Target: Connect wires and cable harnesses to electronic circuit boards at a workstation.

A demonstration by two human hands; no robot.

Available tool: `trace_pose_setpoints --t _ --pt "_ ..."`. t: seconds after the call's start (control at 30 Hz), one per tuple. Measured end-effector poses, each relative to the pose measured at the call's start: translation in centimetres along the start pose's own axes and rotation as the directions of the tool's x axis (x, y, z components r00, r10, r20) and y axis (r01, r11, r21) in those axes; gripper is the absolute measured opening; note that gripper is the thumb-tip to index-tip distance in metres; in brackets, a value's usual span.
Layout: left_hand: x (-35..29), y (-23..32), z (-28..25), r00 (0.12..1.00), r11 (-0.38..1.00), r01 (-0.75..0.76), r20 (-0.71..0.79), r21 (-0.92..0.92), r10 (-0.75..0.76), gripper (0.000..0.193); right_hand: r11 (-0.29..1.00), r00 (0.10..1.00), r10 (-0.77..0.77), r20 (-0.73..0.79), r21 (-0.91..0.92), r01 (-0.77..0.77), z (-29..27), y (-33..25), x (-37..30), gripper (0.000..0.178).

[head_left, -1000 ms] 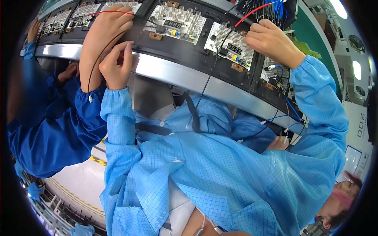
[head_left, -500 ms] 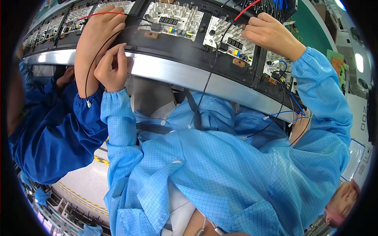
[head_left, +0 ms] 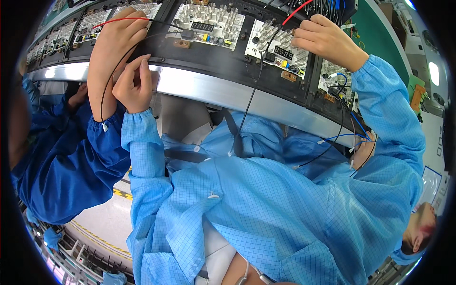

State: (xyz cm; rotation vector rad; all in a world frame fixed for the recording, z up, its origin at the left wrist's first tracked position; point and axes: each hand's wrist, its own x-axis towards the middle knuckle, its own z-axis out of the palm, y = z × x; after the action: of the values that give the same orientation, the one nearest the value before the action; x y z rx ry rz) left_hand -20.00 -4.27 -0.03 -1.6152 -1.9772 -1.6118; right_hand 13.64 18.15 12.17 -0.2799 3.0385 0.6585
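My left hand [head_left: 134, 86] is raised at the near edge of the black fixture [head_left: 209, 64], fingers curled and thumb close to the index finger. I see nothing in it. It is beside the bare forearm of a co-worker [head_left: 102, 78] in a dark blue sleeve, whose hand reaches over the boards. My right hand [head_left: 325, 40] bends over a white circuit board [head_left: 259, 33] with clear posts and a digit display. Its fingers are closed, and their tips hide whatever they hold. A black wire [head_left: 254, 90] with a red upper end [head_left: 297, 12] runs across that board, left of the hand.
Another white board [head_left: 209, 23] lies to the left, with more boards beyond. A metal rail [head_left: 204, 88] edges the fixture. Black and blue wires [head_left: 337, 9] are bundled at the top. Another hand [head_left: 363, 152] with loose wires shows under my right arm.
My hands stay nearly in place. The co-worker's forearm and the wire hanging along it shift slightly left. A person at the far right has moved lower and turned.
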Motion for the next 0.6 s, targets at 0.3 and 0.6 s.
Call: trace_pose_setpoints --t 0.3,0.6 --pt "-0.27 -0.43 0.07 0.999 0.999 -0.032 -0.021 0.006 0.032 0.007 0.993 0.999 -0.045 0.029 -0.109 0.047 0.31 0.06 0.01 0.018" --pt "-0.3 -0.83 -0.03 1.0 1.0 -0.011 -0.002 -0.007 0.011 0.008 0.998 0.999 -0.038 0.029 -0.058 0.039 0.14 0.16 0.07 0.019"
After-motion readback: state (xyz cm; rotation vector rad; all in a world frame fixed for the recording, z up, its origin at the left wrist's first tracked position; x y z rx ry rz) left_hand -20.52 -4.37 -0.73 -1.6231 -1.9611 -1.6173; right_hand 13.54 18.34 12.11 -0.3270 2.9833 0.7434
